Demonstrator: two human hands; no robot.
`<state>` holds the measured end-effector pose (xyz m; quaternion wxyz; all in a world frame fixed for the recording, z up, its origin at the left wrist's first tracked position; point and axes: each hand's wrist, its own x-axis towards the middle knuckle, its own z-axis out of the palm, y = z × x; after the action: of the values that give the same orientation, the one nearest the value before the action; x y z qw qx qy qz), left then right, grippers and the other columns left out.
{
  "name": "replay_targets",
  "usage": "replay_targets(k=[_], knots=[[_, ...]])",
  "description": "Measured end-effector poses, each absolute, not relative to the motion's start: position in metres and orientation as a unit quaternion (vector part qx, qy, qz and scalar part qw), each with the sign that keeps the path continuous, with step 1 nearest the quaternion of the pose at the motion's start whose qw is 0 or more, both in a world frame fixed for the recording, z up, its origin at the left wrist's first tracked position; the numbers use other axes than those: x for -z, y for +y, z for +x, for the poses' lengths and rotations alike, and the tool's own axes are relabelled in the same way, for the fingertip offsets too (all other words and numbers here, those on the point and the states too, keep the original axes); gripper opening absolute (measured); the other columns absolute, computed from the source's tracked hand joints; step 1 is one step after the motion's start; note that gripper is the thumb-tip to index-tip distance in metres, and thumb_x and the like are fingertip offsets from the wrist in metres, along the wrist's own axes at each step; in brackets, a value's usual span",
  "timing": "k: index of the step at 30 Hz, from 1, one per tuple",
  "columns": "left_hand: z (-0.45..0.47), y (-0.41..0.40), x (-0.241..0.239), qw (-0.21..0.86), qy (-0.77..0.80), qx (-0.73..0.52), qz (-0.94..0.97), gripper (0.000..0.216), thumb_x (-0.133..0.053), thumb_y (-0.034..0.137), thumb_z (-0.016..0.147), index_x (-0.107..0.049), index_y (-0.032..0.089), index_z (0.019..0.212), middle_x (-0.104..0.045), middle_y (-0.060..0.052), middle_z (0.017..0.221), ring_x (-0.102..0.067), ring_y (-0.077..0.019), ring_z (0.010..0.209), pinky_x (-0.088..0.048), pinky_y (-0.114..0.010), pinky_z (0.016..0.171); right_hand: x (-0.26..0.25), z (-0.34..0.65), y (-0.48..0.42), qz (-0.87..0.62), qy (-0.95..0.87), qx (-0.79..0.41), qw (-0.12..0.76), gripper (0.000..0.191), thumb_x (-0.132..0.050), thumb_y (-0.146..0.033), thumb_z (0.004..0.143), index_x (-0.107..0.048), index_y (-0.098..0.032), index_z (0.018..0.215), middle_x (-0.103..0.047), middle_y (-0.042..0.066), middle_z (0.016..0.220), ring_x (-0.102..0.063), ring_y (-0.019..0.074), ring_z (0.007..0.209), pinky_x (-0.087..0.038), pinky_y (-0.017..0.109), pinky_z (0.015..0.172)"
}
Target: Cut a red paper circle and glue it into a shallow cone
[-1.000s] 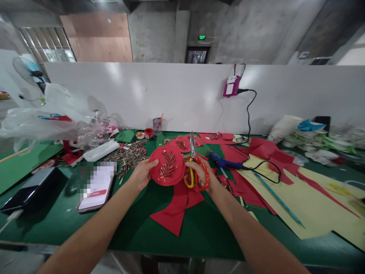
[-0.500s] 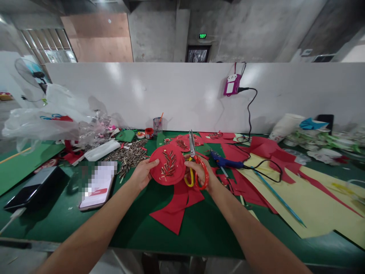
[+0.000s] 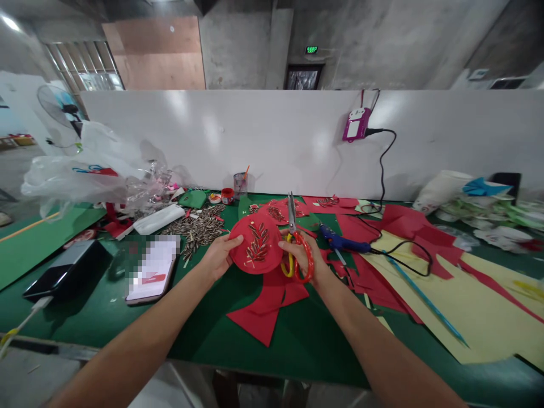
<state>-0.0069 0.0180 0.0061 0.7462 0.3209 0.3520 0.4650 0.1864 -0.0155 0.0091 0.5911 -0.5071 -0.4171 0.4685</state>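
While the left hand [image 3: 220, 256] pinches a red disc [image 3: 257, 245], the right hand [image 3: 315, 255] curls around scissors [image 3: 292, 218].

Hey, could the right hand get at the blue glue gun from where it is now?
Probably yes: the blue glue gun lies uncovered just beyond the right hand, with nothing apparent blocking it. But that hand holds the scissors, which would likely need putting down first.
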Motion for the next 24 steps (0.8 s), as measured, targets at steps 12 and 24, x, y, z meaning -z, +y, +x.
replay_targets(k=[12, 24], knots=[[-0.0068, 0.0197, -0.0036, 0.743, 0.349, -0.478, 0.312, 0.016, -0.07, 0.01, 0.067, -0.066, 0.008, 0.082, -0.071, -0.008, 0.075, -0.066, -0.0161, 0.061, -0.055, -0.027, 0.062, -0.0089, 0.1866, -0.0173, -0.51, -0.417, -0.475, 0.583, 0.039, -0.075, -0.035, 0.055, -0.059, -0.021, 0.088, -0.059, -0.004, 0.058, -0.058, 0.0167, 0.049, -0.051, 0.032, 0.045], [-0.0087, 0.0215, 0.0034, 0.744, 0.34, -0.466, 0.337, 0.022, -0.072, 0.016, 0.067, -0.065, 0.009, 0.087, -0.071, -0.009, 0.079, -0.066, -0.0167, 0.063, -0.055, -0.027, 0.064, -0.0115, 0.1827, -0.019, -0.502, -0.427, -0.467, 0.59, 0.041, -0.078, -0.028, 0.049, -0.058, -0.021, 0.084, -0.057, -0.005, 0.059, -0.056, 0.0149, 0.046, -0.05, 0.031, 0.045]])
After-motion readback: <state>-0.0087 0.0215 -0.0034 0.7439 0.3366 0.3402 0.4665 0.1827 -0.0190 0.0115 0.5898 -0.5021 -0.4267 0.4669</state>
